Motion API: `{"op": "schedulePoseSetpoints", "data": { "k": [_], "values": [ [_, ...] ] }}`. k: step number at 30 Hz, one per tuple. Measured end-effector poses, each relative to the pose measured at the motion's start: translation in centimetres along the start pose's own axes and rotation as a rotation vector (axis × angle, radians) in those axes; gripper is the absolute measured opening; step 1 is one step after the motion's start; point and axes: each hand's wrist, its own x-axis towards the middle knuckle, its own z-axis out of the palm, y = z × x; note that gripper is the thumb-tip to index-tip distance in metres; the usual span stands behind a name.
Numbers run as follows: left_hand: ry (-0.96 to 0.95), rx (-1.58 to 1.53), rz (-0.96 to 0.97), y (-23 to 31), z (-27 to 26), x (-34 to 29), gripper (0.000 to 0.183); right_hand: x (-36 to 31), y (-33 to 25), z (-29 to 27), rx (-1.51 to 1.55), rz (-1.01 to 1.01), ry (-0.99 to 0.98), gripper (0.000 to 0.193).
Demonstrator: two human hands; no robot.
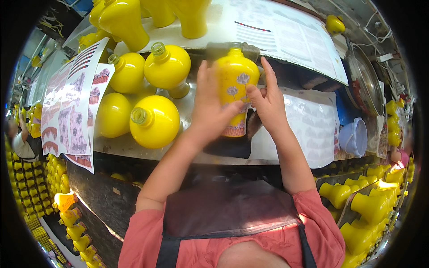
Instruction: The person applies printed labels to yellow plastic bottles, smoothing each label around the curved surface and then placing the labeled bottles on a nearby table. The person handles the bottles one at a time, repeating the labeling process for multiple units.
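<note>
A yellow bottle (227, 78) with a clear glass mouth stands between my hands. Purple flower pictures and a reddish band near its base decorate its front. My left hand (213, 105) lies along its left side, thumb across the front; motion smears the fingers. At the right edge, my right hand (271, 105) has its thumb against the bottle, with the index finger stretched upward and other fingers partly hidden. A dark cloth (251, 51) lies behind the neck. Black material (230, 147) is under the base.
Several plain yellow bottles (155, 121) crowd the left of the table. Printed picture sheets (73, 105) stand at the left; a translucent sheet (304, 125) lies right. A pale bucket (353, 137) is at the right edge. Yellow bottles (373, 206) fill racks at lower right.
</note>
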Motion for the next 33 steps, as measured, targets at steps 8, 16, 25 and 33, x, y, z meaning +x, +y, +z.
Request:
{"op": "schedulePoseSetpoints", "data": {
  "k": [8, 16, 25, 33],
  "values": [
    [-0.038, 0.063, 0.022, 0.9, -0.4, 0.3, 0.111, 2.0, -1.3, -0.7, 0.248, 0.097, -0.084, 0.054],
    [-0.030, -0.007, -0.068, 0.7, 0.1, 0.2, 0.107, 2.3, -0.7, -0.8, 0.194, 0.079, -0.107, 0.062],
    [0.021, -0.285, -0.101, -0.6, -0.1, 0.4, 0.082, -0.5, 1.2, -1.0, 0.212, 0.121, -0.238, 0.075],
    [0.028, -0.097, -0.040, -0.6, 0.0, 0.1, 0.084, -0.8, 1.8, 0.7, 0.044, -0.006, -0.119, 0.083]
  ]
}}
